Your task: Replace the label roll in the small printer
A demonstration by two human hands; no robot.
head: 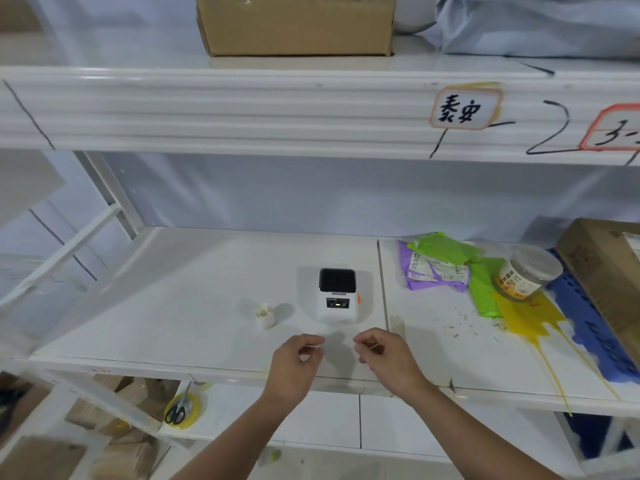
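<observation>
A small white printer (pixel 336 299) with a dark lid stands on the white shelf (pixel 173 299), its lid down. A small white label roll (pixel 265 316) stands upright to its left, apart from it. My left hand (pixel 294 362) hovers over the shelf's front edge, just in front of the printer, fingers curled and apart with nothing in them. My right hand (pixel 384 358) hangs beside it to the right, fingers likewise loosely curled and empty. Neither hand touches the printer or the roll.
Green and purple mailer bags (pixel 446 265), a clear plastic jar (pixel 526 271), a yellow bag (pixel 526 313) and a cardboard box (pixel 606 271) lie to the right. The upper shelf beam (pixel 242 109) hangs overhead. Scissors on a tape roll (pixel 181 408) sit below.
</observation>
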